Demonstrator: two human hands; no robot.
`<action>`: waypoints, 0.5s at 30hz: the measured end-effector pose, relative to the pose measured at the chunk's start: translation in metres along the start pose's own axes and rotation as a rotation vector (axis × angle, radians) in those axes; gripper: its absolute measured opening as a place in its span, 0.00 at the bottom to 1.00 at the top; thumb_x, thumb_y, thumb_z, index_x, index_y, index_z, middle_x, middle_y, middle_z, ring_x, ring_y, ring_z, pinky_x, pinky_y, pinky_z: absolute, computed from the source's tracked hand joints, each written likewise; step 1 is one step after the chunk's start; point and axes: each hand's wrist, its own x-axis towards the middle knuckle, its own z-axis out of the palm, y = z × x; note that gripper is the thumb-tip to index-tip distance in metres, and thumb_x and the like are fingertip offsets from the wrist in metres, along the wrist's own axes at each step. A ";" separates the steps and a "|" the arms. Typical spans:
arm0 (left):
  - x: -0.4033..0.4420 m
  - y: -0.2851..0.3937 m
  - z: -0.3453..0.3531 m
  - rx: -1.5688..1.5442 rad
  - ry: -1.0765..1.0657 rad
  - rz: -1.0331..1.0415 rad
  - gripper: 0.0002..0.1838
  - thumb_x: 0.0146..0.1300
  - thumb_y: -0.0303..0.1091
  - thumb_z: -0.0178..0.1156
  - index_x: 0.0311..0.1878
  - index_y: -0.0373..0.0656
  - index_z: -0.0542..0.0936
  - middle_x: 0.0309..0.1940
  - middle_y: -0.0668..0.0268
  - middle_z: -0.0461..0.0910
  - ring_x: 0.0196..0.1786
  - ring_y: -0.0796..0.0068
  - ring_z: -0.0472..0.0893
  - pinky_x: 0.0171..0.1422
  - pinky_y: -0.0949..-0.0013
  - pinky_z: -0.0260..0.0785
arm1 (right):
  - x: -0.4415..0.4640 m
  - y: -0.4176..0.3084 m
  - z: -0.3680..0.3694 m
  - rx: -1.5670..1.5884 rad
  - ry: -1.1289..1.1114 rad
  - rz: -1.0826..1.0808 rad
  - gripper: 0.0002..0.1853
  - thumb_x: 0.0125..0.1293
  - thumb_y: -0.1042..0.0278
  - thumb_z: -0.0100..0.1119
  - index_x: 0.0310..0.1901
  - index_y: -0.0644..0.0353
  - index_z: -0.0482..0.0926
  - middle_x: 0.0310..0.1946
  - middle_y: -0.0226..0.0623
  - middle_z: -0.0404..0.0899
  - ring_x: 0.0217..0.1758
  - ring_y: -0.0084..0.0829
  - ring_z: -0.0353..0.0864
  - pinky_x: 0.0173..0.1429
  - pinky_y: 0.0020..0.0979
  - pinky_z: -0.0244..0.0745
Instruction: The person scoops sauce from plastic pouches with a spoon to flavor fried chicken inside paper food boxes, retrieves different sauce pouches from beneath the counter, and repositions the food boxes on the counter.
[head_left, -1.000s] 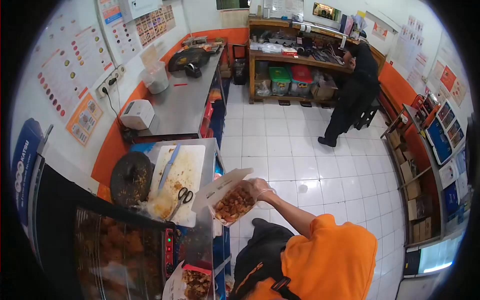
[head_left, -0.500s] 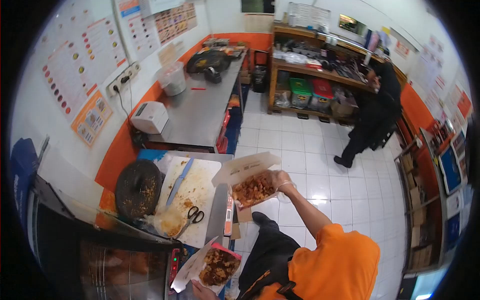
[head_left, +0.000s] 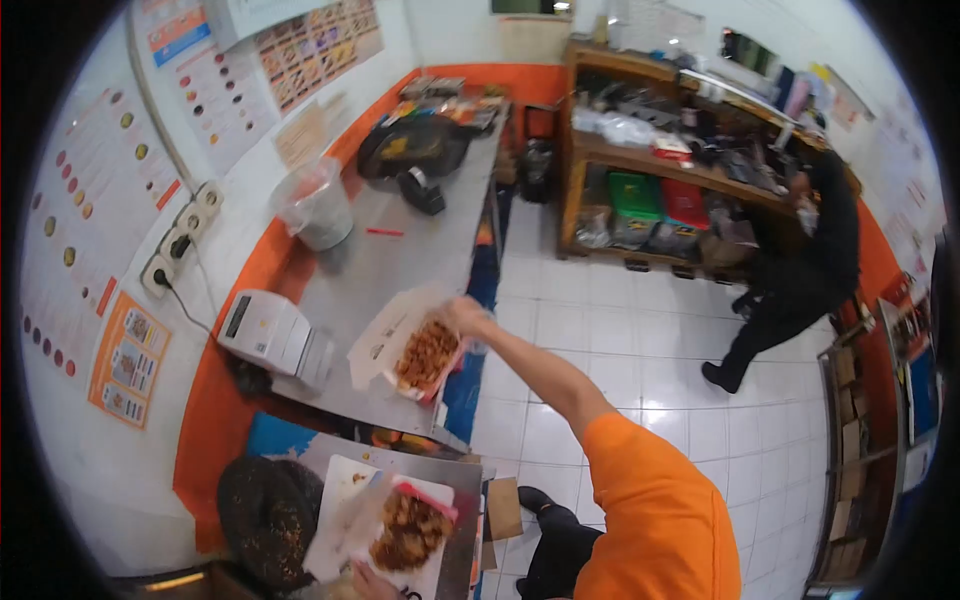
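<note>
My right hand (head_left: 466, 316) is closed on the far right edge of an open takeaway box (head_left: 378, 338) filled with browned, chopped food. This box is over the right edge of the steel table (head_left: 350, 285); whether it touches the steel I cannot tell. Lower down, my left hand (head_left: 374, 582) grips the near side of a second open takeaway box (head_left: 443, 492), holding brown pieces in dark sauce. It is above the white cutting board (head_left: 335, 500) and hides much of it. Both boxes have raised lids, and the left one is blurred.
A dark stone mortar (head_left: 268, 515) sits left of the board. On the steel table are a white printer (head_left: 268, 328), a clear bucket (head_left: 318, 210) and a black bag (head_left: 415, 148). A co-worker in dark clothes (head_left: 800, 260) stands at the wooden shelf (head_left: 640, 165).
My right hand has carried its box from over the floor to the steel table. My left hand has brought the other box up over the cutting board. The view has shifted.
</note>
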 end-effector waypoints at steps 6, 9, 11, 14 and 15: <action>0.099 0.063 0.160 -0.054 -0.089 0.109 0.26 0.79 0.42 0.43 0.49 0.23 0.78 0.42 0.47 0.84 0.42 0.62 0.79 0.53 0.61 0.70 | 0.112 -0.038 -0.009 0.259 -0.072 -0.014 0.22 0.66 0.49 0.58 0.54 0.55 0.83 0.48 0.47 0.84 0.50 0.48 0.84 0.58 0.40 0.77; 0.134 0.060 0.229 0.028 -0.035 0.089 0.28 0.79 0.47 0.45 0.52 0.26 0.79 0.44 0.55 0.84 0.41 0.67 0.81 0.49 0.66 0.72 | 0.131 -0.032 -0.001 0.327 0.108 0.022 0.22 0.67 0.50 0.56 0.54 0.56 0.83 0.50 0.48 0.84 0.53 0.48 0.83 0.59 0.39 0.76; 0.144 0.064 0.265 0.076 0.013 0.036 0.28 0.78 0.50 0.45 0.52 0.29 0.80 0.43 0.55 0.84 0.39 0.67 0.81 0.43 0.68 0.73 | 0.133 -0.018 0.006 0.365 0.275 0.025 0.22 0.68 0.50 0.56 0.54 0.56 0.83 0.49 0.49 0.84 0.54 0.49 0.83 0.59 0.40 0.76; 0.151 0.071 0.308 -0.203 0.022 -0.089 0.30 0.77 0.52 0.44 0.54 0.29 0.79 0.45 0.45 0.84 0.49 0.50 0.83 0.57 0.57 0.70 | 0.105 0.009 0.000 0.425 0.457 0.063 0.19 0.70 0.55 0.55 0.53 0.60 0.83 0.49 0.52 0.84 0.54 0.47 0.83 0.60 0.39 0.74; 0.155 0.078 0.311 -0.177 -0.055 -0.103 0.29 0.77 0.52 0.45 0.58 0.32 0.77 0.46 0.51 0.83 0.48 0.56 0.82 0.55 0.62 0.72 | 0.087 0.021 -0.004 0.472 0.510 0.024 0.19 0.71 0.56 0.55 0.52 0.62 0.83 0.47 0.49 0.85 0.51 0.42 0.84 0.57 0.36 0.75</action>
